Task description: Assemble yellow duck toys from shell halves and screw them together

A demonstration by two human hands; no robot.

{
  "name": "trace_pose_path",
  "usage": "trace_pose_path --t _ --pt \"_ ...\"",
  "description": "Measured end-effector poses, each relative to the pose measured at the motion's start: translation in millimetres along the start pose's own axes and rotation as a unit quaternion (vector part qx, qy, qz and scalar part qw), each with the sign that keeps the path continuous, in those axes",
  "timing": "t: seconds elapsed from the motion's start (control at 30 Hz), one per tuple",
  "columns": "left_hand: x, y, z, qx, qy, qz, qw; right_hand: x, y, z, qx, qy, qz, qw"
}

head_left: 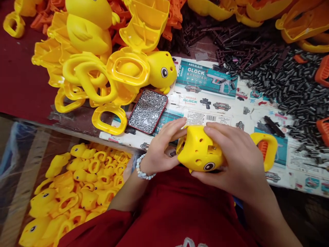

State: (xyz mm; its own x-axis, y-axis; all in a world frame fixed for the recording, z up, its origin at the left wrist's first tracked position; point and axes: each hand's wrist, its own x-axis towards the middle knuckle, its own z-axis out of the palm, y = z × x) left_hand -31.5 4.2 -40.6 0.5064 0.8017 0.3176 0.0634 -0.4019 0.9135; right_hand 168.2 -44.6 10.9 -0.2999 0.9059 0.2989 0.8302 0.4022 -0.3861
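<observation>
A yellow plastic duck body with a black-and-white eye and several small holes is held between both hands at the table's front edge. My left hand, with a beaded bracelet at the wrist, grips its left end. My right hand wraps round its right side, thumb below the eye and fingers on top. A yellow ring handle sticks out to the right, beyond my right hand; whether it joins the duck is hidden. Behind my left hand, a shallow tray of small silver screws lies on the printed cardboard.
Yellow duck shells and ring handles are piled at the back left. Black small parts cover the right side, with orange parts beside them. Below the table's left edge, many yellow duck pieces fill a container.
</observation>
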Motion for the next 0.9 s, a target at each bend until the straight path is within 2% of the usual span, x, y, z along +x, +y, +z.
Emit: trace_pose_path --t 0.3,0.43,0.53,0.63,0.73,0.8,0.9 --pt "-1.1 -0.5 2.2 -0.004 0.025 -0.021 0.999 1.5 -0.9 -2.5 -0.014 -0.016 -0.022 1.0" --pt "-0.3 -1.8 2.0 -0.001 0.013 -0.024 1.0 3.1 -0.4 -2.1 -0.021 -0.017 -0.021 0.999" --pt "1.5 1.1 -4.3 0.018 -0.021 -0.007 1.0 3.6 -0.2 -2.2 -0.027 -0.021 -0.018 0.999" --pt "2.8 6.9 -16.0 0.023 -0.096 0.004 0.995 4.5 -0.7 -1.6 -0.036 -0.021 -0.019 0.999" --pt "3.8 11.1 -23.9 0.023 -0.166 -0.022 0.986 5.8 -1.7 -0.3 -0.048 -0.028 -0.012 0.998" --pt "5.1 12.0 -23.9 0.041 -0.179 -0.022 0.983 6.4 -1.9 0.0 -0.054 -0.032 -0.002 0.998" --pt "8.3 11.0 -19.8 0.067 -0.165 -0.027 0.984 6.6 -1.2 -1.1 -0.055 -0.029 -0.006 0.998"
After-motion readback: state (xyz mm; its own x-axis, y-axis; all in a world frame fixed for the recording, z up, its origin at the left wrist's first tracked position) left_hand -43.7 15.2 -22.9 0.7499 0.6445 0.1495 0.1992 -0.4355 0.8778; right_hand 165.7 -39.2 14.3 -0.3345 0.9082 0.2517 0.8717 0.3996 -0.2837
